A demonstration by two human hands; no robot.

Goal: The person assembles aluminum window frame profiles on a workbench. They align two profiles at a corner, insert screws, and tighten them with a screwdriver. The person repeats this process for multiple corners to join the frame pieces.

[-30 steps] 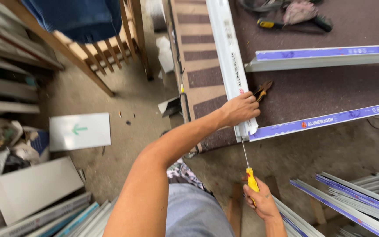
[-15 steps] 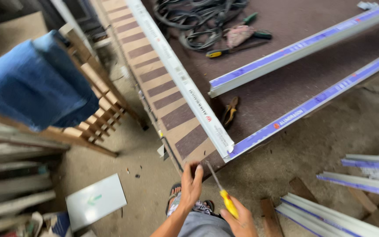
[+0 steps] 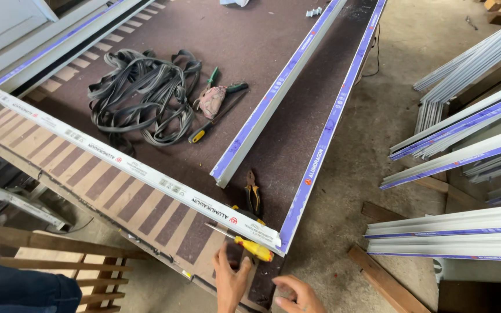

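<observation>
— At the near corner of the brown worktable [image 3: 297, 116], what lies by the hands?
— A yellow-handled screwdriver with a thin steel shaft [image 3: 244, 243], resting flat beside the long white aluminium profile with blue-striped film [image 3: 140, 171], just above the left hand [image 3: 230, 281].
— Are the hands holding anything?
— No. The left hand is spread open with fingers pointing at the handle; the right hand [image 3: 297, 295] is loosely curled and empty.
— How would the screwdriver handle?
— Probably light and rigid. The ribbed yellow handle looks like the sure place to grip; the shaft seems slim and slippery.
</observation>
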